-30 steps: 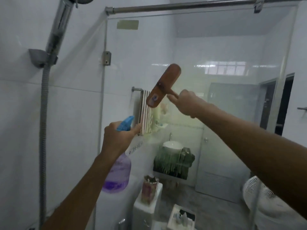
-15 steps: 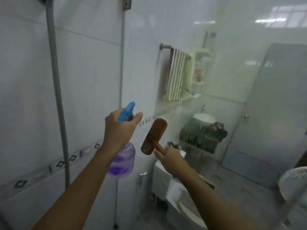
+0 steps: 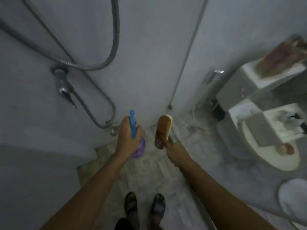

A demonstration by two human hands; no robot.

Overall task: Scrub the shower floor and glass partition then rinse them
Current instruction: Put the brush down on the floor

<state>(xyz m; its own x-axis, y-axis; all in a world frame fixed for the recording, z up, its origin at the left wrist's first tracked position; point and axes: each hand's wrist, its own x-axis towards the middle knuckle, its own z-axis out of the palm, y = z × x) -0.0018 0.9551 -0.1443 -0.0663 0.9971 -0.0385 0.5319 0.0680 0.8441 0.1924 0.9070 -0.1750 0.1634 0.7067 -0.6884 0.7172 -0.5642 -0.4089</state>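
A spray bottle (image 3: 132, 128), blue-triggered with a translucent purple body, is gripped by the left hand (image 3: 127, 140). A brown wooden brush (image 3: 162, 130), pale-bristled, is clasped by its handle in the right hand (image 3: 174, 150). Both are held above the mottled shower floor (image 3: 149, 173). The glass partition (image 3: 187, 140) is barely discernible through motion blur.

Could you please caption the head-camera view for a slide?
Person in shower looks down, left hand gripping a spray bottle, right hand holding a wooden scrub brush over the floor.
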